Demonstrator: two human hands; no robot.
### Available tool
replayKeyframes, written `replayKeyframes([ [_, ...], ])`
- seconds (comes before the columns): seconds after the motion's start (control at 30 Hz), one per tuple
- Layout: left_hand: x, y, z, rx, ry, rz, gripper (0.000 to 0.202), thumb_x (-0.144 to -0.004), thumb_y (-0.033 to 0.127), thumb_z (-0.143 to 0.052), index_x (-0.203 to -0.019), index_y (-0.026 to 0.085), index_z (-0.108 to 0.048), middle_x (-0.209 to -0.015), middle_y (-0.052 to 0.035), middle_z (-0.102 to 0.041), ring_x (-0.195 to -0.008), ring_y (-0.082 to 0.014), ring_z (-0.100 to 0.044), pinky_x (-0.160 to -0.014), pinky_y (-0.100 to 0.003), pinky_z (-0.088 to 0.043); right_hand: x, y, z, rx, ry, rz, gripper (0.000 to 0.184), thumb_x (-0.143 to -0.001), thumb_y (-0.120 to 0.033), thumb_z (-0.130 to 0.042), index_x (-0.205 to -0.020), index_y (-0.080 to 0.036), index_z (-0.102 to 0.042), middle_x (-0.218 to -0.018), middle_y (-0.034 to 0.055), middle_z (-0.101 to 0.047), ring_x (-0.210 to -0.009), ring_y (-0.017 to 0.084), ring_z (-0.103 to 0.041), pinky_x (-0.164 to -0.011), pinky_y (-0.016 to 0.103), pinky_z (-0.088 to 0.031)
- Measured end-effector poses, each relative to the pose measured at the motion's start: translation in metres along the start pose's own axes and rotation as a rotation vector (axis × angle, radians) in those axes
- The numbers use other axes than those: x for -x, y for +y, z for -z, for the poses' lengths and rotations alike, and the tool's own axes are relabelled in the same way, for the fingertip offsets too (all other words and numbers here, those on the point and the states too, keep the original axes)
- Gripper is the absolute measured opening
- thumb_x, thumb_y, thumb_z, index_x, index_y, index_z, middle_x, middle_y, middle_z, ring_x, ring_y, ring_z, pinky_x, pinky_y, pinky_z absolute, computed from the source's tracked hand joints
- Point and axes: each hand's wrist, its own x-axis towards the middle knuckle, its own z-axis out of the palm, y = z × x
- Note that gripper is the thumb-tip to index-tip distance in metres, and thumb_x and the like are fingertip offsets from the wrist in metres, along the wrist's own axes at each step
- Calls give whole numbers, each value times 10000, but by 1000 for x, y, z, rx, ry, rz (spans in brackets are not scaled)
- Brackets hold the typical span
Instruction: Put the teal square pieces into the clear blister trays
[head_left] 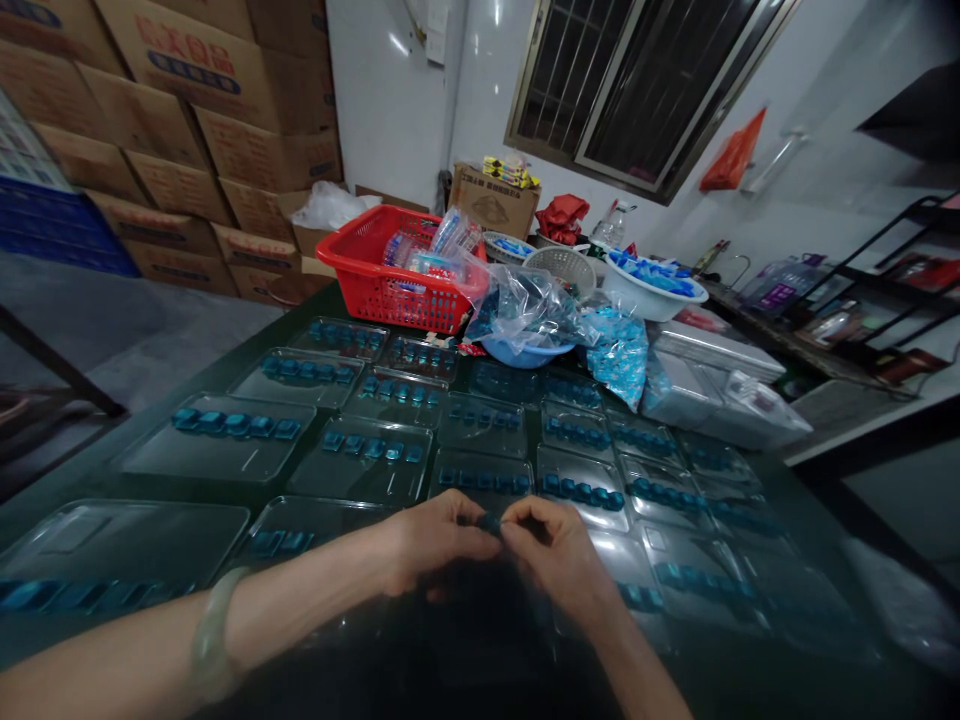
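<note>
Left hand (431, 540) and right hand (559, 550) pinch one blue piece (491, 522).
Both grip it with closed fingertips at 6 o'clock (small, so a pinch suits), over trays (225, 455) laid flat; red basket (375, 285) at 11.

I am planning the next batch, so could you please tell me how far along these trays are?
Done: most clear trays already carry a row of blue pieces. In hand: the left hand and right hand pinch one blue piece together. Left: the near tray shows only a few pieces, and the white bowl holds more.
</note>
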Motion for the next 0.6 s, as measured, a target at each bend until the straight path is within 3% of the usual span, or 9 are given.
replayKeyframes([
  [0.17,1,0,3,13,-84,-80,236,-683,309,-545,-725,80,-586,-527,-17,-499,-324,-67,-375,-256,-162,-225,-1,5,-5,-465,-54,-58,167,-740,-282,-554,-701,-139,-477,-525,-43,-446,-347,24,-338,-282,124,-233],
  [0.3,-3,-9,7,29,-47,-31,221,-658,288,-569,-721,77,-584,-517,-19,-497,-325,-73,-377,-243,-160,-218,-1,0,-1,-842,-73,-73,120,-730,-231,-561,-720,-160,-465,-528,-58,-397,-342,6,-275,-267,99,-196],
  [0.43,1,-16,13,91,32,-2,270,-653,332,-579,-797,109,-529,-587,-43,-551,-377,-103,-436,-251,-160,-243,-1,-8,7,-851,12,14,94,-753,-211,-541,-833,-180,-502,-596,-37,-422,-392,17,-332,-282,97,-244],
  [0.53,6,-15,16,177,111,19,304,-641,355,-593,-824,130,-503,-582,-54,-572,-393,-126,-465,-258,-164,-251,-3,-4,10,-787,-18,-13,184,-776,-227,-514,-955,-189,-495,-607,-28,-425,-412,34,-352,-281,109,-264],
  [0.6,5,-16,19,194,89,20,277,-657,351,-570,-805,120,-538,-568,-66,-573,-391,-132,-470,-269,-176,-261,-7,3,11,-815,-73,-41,178,-779,-243,-503,-944,-179,-501,-618,-23,-425,-410,35,-347,-278,115,-258],
])
